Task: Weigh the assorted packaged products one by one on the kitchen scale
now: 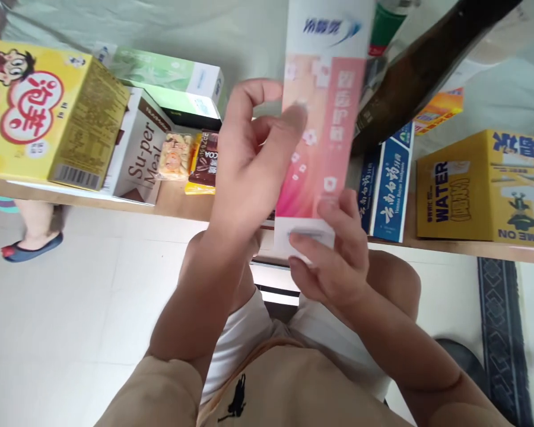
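Between left hand [251,157] and right hand [336,252]: pink carton [324,133]

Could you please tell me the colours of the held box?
The held box is pink and white, clearest in head view.

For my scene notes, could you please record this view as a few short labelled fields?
Held item: pink-and-white box
Right hand: gripping the box's near end
Left hand: thumb over the box's front; firmness of grip unclear
Picture left: large yellow box, Su-per Meal box, green box
Picture right: dark bottle, blue toothpaste box, yellow WATER box
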Motion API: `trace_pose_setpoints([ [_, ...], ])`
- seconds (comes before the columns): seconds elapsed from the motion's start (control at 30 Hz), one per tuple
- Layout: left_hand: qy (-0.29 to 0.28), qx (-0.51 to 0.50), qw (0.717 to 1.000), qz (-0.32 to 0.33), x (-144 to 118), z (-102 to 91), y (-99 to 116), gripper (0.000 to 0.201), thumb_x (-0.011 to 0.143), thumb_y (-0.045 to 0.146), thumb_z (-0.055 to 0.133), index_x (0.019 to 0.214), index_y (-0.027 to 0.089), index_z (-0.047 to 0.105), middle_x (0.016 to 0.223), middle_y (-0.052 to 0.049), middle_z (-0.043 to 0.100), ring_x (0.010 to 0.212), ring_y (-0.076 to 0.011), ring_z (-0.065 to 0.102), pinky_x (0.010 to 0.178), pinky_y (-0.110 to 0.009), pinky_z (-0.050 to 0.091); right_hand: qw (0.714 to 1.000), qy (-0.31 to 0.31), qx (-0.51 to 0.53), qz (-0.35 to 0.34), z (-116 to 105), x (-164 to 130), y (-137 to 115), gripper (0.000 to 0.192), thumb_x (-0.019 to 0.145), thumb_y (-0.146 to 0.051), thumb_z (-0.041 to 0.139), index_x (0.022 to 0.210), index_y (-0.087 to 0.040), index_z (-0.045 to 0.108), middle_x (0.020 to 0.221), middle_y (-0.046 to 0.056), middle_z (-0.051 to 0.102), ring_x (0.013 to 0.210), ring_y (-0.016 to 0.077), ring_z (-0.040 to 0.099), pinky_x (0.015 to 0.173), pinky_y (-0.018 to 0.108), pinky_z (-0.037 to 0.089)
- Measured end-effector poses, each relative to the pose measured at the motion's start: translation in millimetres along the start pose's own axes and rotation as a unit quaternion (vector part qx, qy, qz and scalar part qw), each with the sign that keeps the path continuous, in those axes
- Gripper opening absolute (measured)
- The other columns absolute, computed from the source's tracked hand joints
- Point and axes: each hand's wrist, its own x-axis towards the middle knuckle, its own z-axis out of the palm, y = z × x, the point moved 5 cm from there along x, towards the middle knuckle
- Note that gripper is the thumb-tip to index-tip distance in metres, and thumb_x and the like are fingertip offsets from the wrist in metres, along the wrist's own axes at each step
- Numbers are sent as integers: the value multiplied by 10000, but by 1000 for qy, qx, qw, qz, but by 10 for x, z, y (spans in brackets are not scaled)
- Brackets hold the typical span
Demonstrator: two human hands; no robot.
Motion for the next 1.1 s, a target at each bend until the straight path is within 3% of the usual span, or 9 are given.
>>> trace_pose_setpoints([
  [0.1, 23, 62, 997, -45, 162, -295, -171, 175, 999, 401, 732, 920, 289, 624, 677, 6, 641, 564, -165, 539, 549, -359, 426, 996, 70, 7, -57, 242, 148, 118, 420, 1032, -201, 592, 1428, -299, 689, 1644, 86, 593, 1535, 258, 616, 1338, 574, 519],
  [0.17, 25, 101, 991, -87, 244, -399, -280, 87, 997, 359, 719, 987, 290, 667, 752, -9, 721, 634, -195, 620, 642, -391, 496, 997, 58, 14, -39, 373, 188, 187, 482, 1040, -182, 585, 1494, -327, 657, 1687, 80, 567, 1567, 286, 596, 1322, 617, 529],
  [0.27, 9, 166, 981, -104, 307, -422, -344, 125, 1015, 240, 630, 1092, 268, 724, 848, -17, 779, 749, -213, 678, 744, -404, 531, 999, 47, 15, -17, 446, 200, 230, 567, 1024, -134, 607, 1542, -363, 630, 1708, 52, 560, 1604, 309, 561, 1296, 620, 559],
  [0.47, -26, 294, 954, -52, 237, -360, -296, 158, 991, 231, 628, 917, 238, 767, 787, -8, 733, 752, -186, 684, 727, -337, 522, 999, 48, -10, 23, 430, 183, 338, 643, 971, -60, 682, 1493, -434, 677, 1719, -35, 556, 1594, 311, 567, 1298, 588, 571],
  [0.57, -32, 291, 954, -66, 182, -374, -289, 103, 923, 196, 697, 953, 235, 788, 815, -10, 759, 747, -188, 711, 704, -318, 545, 999, 43, 3, 26, 425, 171, 387, 611, 951, -52, 714, 1477, -364, 702, 1677, 16, 607, 1599, 311, 559, 1275, 565, 599],
  [0.7, 18, 273, 958, -88, 190, -469, -264, 73, 900, 224, 743, 947, 242, 795, 870, 5, 794, 668, -156, 681, 615, -308, 523, 999, 26, 27, 26, 407, 180, 399, 513, 939, -63, 727, 1397, -295, 745, 1591, 73, 688, 1575, 309, 590, 1254, 538, 617],
  [0.83, 81, 270, 959, -19, 287, -627, -176, 172, 940, 170, 752, 794, 247, 706, 753, 29, 712, 685, -144, 623, 664, -345, 481, 998, 4, 44, 51, 357, 197, 457, 531, 984, -185, 649, 1501, -301, 681, 1561, 88, 708, 1524, 307, 645, 1285, 561, 570],
  [0.97, 80, 239, 966, 50, 355, -767, -130, 203, 1015, 127, 682, 855, 247, 717, 816, -1, 688, 747, -158, 600, 739, -388, 457, 997, 31, 44, 49, 285, 177, 545, 578, 1026, -308, 553, 1601, -342, 593, 1596, 50, 674, 1510, 288, 652, 1271, 543, 572],
  [1.1, 85, 193, 973, 95, 361, -848, -122, 111, 1051, 236, 658, 974, 284, 722, 882, -10, 688, 664, -159, 550, 666, -385, 468, 998, 28, 36, 38, 245, 130, 567, 581, 1024, -310, 577, 1605, -342, 579, 1604, 39, 668, 1475, 270, 673, 1218, 511, 614],
])
